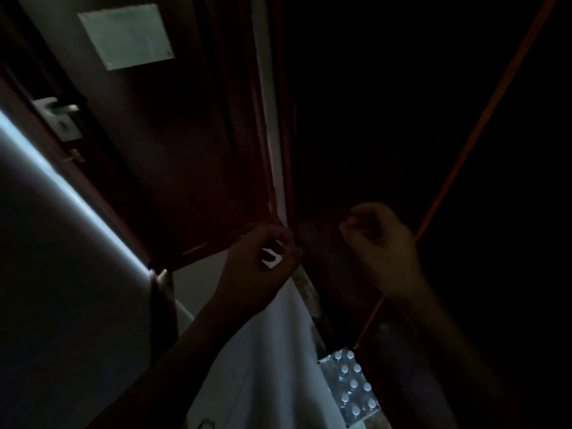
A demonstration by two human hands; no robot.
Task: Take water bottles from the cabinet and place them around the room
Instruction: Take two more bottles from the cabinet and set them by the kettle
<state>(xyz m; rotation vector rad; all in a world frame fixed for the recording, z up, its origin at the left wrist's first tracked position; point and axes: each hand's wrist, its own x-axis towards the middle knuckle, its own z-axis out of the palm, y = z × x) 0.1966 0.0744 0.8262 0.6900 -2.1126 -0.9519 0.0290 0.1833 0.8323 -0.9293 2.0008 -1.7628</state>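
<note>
The scene is very dark. A shrink-wrapped pack of water bottles point(353, 386) with white caps stands on the pale floor at the bottom, beside the dark cabinet point(402, 119). A thin orange edge of the cabinet door point(483, 113) runs diagonally on the right. My left hand point(260, 258) is curled at the cabinet's left edge, with a pale patch showing between its fingers; whether it holds anything is unclear. My right hand point(382, 243) is raised in front of the dark cabinet opening, fingers closed in a fist with nothing visible in it.
A dark wooden room door point(173, 134) with a metal handle point(60, 114) and a pale paper sheet point(127, 35) stands at the upper left. A grey wall point(46, 258) fills the left side. A white frame strip point(269, 119) separates the room door from the cabinet.
</note>
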